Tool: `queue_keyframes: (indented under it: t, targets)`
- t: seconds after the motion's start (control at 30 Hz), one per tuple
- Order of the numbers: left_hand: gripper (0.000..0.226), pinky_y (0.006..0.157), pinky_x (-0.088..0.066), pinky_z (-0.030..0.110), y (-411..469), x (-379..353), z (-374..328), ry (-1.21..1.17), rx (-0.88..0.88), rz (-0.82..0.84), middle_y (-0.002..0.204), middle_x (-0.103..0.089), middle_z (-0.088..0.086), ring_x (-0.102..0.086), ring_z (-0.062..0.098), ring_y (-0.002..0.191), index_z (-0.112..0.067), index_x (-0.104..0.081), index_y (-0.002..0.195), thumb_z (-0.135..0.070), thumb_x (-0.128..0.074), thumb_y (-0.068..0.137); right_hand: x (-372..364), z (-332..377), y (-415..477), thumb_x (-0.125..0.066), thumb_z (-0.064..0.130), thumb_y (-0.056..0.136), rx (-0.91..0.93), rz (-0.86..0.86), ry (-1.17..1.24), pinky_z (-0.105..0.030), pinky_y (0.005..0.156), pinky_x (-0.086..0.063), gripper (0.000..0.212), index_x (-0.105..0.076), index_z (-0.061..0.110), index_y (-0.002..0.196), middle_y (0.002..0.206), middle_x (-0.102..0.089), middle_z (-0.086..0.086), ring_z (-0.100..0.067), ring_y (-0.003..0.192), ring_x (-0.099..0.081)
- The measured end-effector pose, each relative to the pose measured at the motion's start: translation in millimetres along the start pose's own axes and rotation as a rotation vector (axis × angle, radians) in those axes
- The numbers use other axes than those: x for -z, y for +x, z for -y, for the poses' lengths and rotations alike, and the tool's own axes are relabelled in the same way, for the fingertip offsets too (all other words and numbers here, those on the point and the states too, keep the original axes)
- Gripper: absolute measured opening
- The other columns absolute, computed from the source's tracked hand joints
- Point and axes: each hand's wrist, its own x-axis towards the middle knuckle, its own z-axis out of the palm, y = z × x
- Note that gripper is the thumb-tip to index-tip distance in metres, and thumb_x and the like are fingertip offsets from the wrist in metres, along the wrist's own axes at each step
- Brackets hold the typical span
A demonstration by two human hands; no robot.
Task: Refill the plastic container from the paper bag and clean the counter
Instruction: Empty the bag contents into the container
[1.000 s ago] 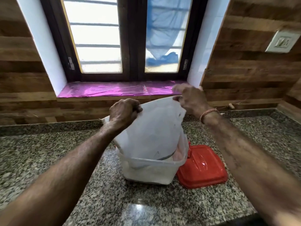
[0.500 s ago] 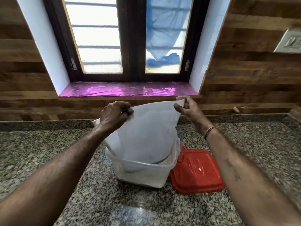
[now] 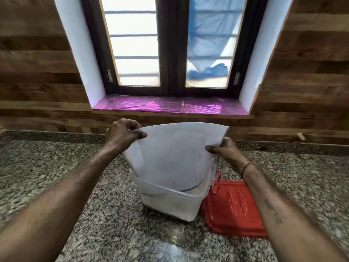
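Observation:
A white paper bag (image 3: 175, 156) is held upside down, its lower end inside a clear plastic container (image 3: 170, 205) standing on the granite counter (image 3: 94, 214). My left hand (image 3: 122, 133) pinches the bag's upper left corner. My right hand (image 3: 224, 150) pinches the bag's right edge a little lower. White contents show through the container's wall. The bag's mouth is hidden inside the container.
A red lid (image 3: 232, 208) lies flat on the counter, touching the container's right side. A pink-lined window sill (image 3: 170, 107) and wood-panelled wall run behind the counter. Both forearms reach in from the bottom corners.
My right hand has slid down from the bag's top right corner to its right edge. The view has shifted, so container and lid sit a little lower and more centred.

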Motion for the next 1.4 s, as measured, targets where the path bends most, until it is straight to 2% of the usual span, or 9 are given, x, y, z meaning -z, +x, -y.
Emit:
queue_keyframes:
  t: [0.13,0.23,0.4,0.53,0.63,0.83,1.0,1.23,1.4]
  targets:
    - [0.053,0.069,-0.052,0.030,-7,-9,15,-0.288,0.118,-0.020,0.104,-0.070,-0.002,-0.067,0.018,0.091,-0.028,-0.065,0.115,-0.038,-0.090,0.069,0,7,6,-0.063,-0.010,0.091,0.037,-0.097,0.181,-0.025,0.062,-0.058,0.022,-0.067,0.012,0.087,0.070,-0.077,0.009,-0.003,0.063,-0.070]
    - [0.101,0.071,-0.049,0.030,-15,-18,21,-0.760,0.358,0.061,0.134,-0.061,0.009,-0.065,0.017,0.103,-0.013,-0.028,0.153,-0.028,-0.089,0.074,-5,7,10,-0.055,-0.015,0.093,0.072,-0.061,0.322,-0.017,0.053,-0.054,0.038,-0.072,0.014,0.076,0.067,-0.075,0.010,-0.001,0.060,-0.069]
    - [0.051,0.057,-0.049,0.024,-23,-33,29,-1.013,0.404,0.104,0.094,-0.079,0.002,-0.067,0.009,0.066,-0.015,-0.064,0.104,-0.023,-0.087,0.060,-9,-6,9,-0.062,0.014,0.095,0.024,-0.115,0.603,-0.022,0.053,-0.059,0.006,-0.067,0.015,0.091,0.070,-0.077,0.011,-0.002,0.062,-0.072]
    - [0.027,0.050,-0.049,0.018,-17,-44,35,-0.983,0.307,-0.064,0.062,-0.069,-0.009,-0.061,0.005,0.056,-0.018,-0.057,0.072,-0.002,-0.077,0.081,-3,-28,-2,-0.092,0.032,0.064,-0.005,0.003,0.325,-0.023,0.065,-0.060,0.056,-0.071,0.008,0.110,0.098,-0.080,-0.001,-0.013,0.086,-0.075]
    - [0.029,0.057,-0.054,0.021,-11,-48,34,-1.008,0.277,-0.133,0.065,-0.068,-0.005,-0.061,0.008,0.059,-0.018,-0.057,0.071,0.001,-0.076,0.083,6,-29,-4,-0.081,0.002,0.082,0.066,-0.109,0.092,-0.024,0.070,-0.061,0.018,-0.074,0.008,0.098,0.087,-0.079,0.002,-0.016,0.084,-0.073]
    - [0.008,0.059,-0.055,0.020,-23,-67,31,-0.952,0.222,-0.078,0.070,-0.073,-0.007,-0.066,0.004,0.061,-0.009,-0.066,0.089,-0.003,-0.070,0.091,17,-20,6,-0.073,0.000,0.089,0.175,-0.284,-0.023,-0.033,0.077,-0.058,0.018,-0.073,0.017,0.095,0.099,-0.077,-0.009,-0.019,0.087,-0.072]
    - [0.010,0.060,-0.060,0.027,-30,-64,41,-1.034,0.330,-0.081,0.080,-0.078,0.003,-0.072,0.016,0.067,-0.006,-0.073,0.094,-0.006,-0.077,0.085,8,-25,-4,-0.073,0.001,0.090,-0.013,0.016,0.032,-0.019,0.068,-0.060,0.025,-0.069,0.003,0.115,0.102,-0.075,-0.005,-0.004,0.079,-0.073]
    - [0.010,0.056,-0.056,0.022,-28,-61,37,-1.082,0.279,0.012,0.080,-0.078,-0.001,-0.072,0.010,0.067,-0.011,-0.070,0.093,-0.014,-0.077,0.087,14,-16,10,-0.066,-0.002,0.094,0.114,-0.220,0.134,-0.021,0.065,-0.057,0.018,-0.069,0.014,0.100,0.091,-0.076,0.003,-0.006,0.078,-0.071]
    - [0.041,0.066,-0.061,0.030,-37,-64,58,-0.989,0.307,0.031,0.097,-0.079,0.011,-0.075,0.022,0.083,-0.008,-0.073,0.099,-0.019,-0.087,0.062,10,-26,0,-0.069,-0.009,0.089,0.022,0.049,-0.045,-0.025,0.077,-0.061,0.024,-0.070,0.011,0.102,0.103,-0.076,-0.008,-0.009,0.085,-0.073]
